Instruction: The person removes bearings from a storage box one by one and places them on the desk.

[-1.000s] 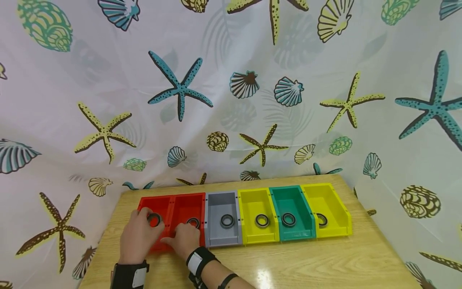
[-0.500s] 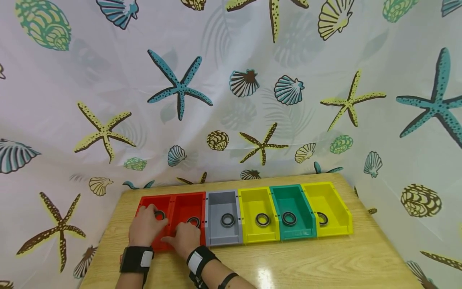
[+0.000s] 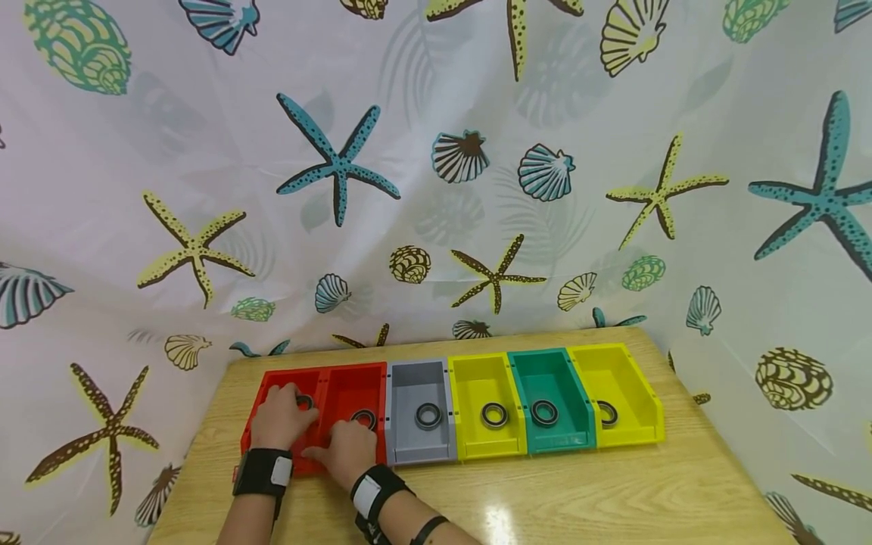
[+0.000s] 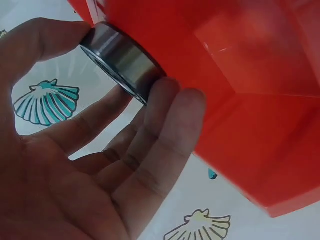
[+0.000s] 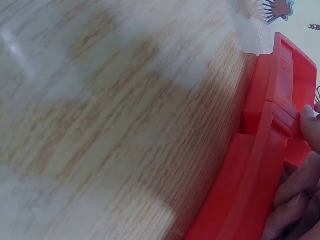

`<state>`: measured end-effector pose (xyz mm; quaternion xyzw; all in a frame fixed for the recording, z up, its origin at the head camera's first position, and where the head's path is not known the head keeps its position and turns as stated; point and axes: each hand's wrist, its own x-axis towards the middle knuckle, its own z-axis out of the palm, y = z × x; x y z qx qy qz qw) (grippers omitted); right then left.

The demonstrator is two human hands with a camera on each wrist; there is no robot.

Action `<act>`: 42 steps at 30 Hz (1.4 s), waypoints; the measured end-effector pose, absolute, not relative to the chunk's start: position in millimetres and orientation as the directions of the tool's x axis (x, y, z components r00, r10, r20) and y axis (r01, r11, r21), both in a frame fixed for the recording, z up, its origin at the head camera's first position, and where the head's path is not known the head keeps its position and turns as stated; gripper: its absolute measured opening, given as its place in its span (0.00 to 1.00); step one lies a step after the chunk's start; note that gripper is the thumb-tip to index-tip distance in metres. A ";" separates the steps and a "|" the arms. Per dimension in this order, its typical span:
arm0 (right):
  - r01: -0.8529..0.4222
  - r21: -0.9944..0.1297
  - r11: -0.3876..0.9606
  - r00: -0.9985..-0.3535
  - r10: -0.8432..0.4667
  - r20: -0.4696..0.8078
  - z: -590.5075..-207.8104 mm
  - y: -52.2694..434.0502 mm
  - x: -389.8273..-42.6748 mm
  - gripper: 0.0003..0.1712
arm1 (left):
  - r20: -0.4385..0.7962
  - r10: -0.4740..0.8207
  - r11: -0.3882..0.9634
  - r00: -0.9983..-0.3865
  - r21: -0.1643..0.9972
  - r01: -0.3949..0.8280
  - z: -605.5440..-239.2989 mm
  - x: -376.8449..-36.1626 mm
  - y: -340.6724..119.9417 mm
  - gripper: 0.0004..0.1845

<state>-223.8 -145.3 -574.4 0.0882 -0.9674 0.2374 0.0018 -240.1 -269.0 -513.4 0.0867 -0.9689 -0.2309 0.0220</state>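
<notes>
My left hand pinches a ball bearing between thumb and fingertips, tilted, over the leftmost red bin. The left wrist view shows the bearing's shiny outer ring close to the bin's wall. My right hand is at the front of the second red bin, its fingers inside and its thumb on the divider side, holding the bin. Another ball bearing lies just beyond the right hand's knuckles. Part of the right fingertips is hidden.
To the right, in the same row, are a grey bin, a yellow bin, a green bin and another yellow bin, each with a bearing inside. The wooden table extends in front; a patterned curtain hangs behind.
My left hand has moved right and slightly up, carrying the bearing deeper over the leftmost red bin. The right hand stays almost where it was.
</notes>
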 end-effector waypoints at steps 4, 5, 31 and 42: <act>-0.179 -0.452 0.874 -0.983 -0.173 0.054 -575.0 -145.0 -223.4 0.35 | -0.012 -0.179 0.882 -0.984 0.441 -0.166 -515.1 -241.2 -273.7 0.23; -0.181 -0.452 0.874 -0.983 -0.174 0.058 -575.2 -144.9 -223.4 0.35 | -0.015 -0.178 0.882 -0.984 0.441 -0.166 -515.6 -241.7 -274.9 0.24; -0.182 -0.421 0.889 -0.983 -0.169 0.068 -586.4 -147.4 -226.5 0.36 | -0.117 -0.153 0.875 -0.981 0.444 -0.190 -557.2 -249.5 -302.3 0.14; -0.193 -0.430 0.882 -0.981 -0.175 0.081 -584.1 -147.8 -226.7 0.35 | -0.168 -0.167 0.878 -0.972 0.424 -0.224 -562.6 -249.8 -299.4 0.10</act>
